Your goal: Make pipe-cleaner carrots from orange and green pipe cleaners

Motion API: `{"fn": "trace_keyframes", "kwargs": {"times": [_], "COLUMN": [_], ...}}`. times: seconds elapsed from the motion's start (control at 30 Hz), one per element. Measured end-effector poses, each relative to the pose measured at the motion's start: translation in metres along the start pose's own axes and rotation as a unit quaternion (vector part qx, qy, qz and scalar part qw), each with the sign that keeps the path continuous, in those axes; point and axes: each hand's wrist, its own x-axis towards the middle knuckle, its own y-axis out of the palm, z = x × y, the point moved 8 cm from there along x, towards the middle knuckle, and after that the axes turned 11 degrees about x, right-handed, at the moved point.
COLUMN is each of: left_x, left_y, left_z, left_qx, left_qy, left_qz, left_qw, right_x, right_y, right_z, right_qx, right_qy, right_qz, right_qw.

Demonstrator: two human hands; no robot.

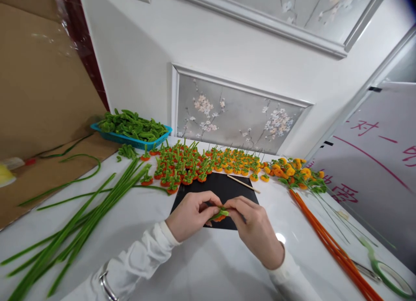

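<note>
Above a black mat (195, 186), my left hand (195, 214) and my right hand (251, 223) come together with fingertips pinched. Between them is a small pipe-cleaner flower (221, 216), orange underneath with green on top. Both hands grip its green part; the fingers cover much of it. Just beyond the hands stand rows of similar orange pieces with green stems (182, 162). A pale wooden stick (243, 184) lies across the mat's far right corner.
Long green pipe cleaners (81, 225) spread at left, near a blue tray (130, 139) of green pieces. Yellow-orange pieces (234, 162) stand at the back. At right are a flower bunch (295, 171), orange pipe cleaners (328, 238), tweezers (365, 269) and green tape (391, 278).
</note>
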Motion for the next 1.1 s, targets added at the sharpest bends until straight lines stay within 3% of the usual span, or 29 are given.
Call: {"fn": "trace_keyframes", "kwargs": {"times": [0.2, 0.4, 0.53, 0.63, 0.73, 0.8, 0.87, 0.97, 1.1], "left_x": [0.002, 0.002, 0.001, 0.001, -0.003, -0.008, -0.014, -0.018, -0.018], "left_y": [-0.001, 0.006, 0.007, 0.0, -0.012, -0.016, -0.017, -0.015, -0.013], "left_z": [0.005, 0.009, 0.008, 0.005, -0.01, -0.026, -0.038, -0.043, -0.039], "left_qx": [-0.006, -0.128, -0.1, -0.026, 0.079, 0.158, 0.222, 0.266, 0.246], "left_qy": [-0.001, -0.052, -0.058, -0.031, 0.052, 0.131, 0.196, 0.238, 0.236], "left_qz": [0.013, 0.109, 0.104, 0.034, -0.057, -0.108, -0.145, -0.162, -0.159], "left_qw": [1.0, 0.984, 0.988, 0.999, 0.994, 0.973, 0.944, 0.92, 0.927], "right_x": [-0.002, -0.011, -0.017, -0.008, 0.005, 0.005, 0.001, 0.001, 0.005], "right_y": [0.01, 0.013, 0.011, 0.006, -0.009, -0.007, 0.005, 0.015, 0.013], "right_z": [0.008, 0.035, 0.038, 0.025, -0.005, -0.029, -0.04, -0.036, -0.019], "right_qx": [-0.16, -0.201, -0.216, -0.15, -0.001, 0.105, 0.178, 0.174, 0.07], "right_qy": [-0.072, -0.281, -0.357, -0.286, -0.086, 0.063, 0.154, 0.173, 0.096], "right_qz": [0.013, 0.107, 0.146, 0.124, 0.014, -0.012, 0.022, 0.056, 0.046], "right_qw": [0.984, 0.932, 0.897, 0.938, 0.996, 0.992, 0.972, 0.968, 0.992]}}
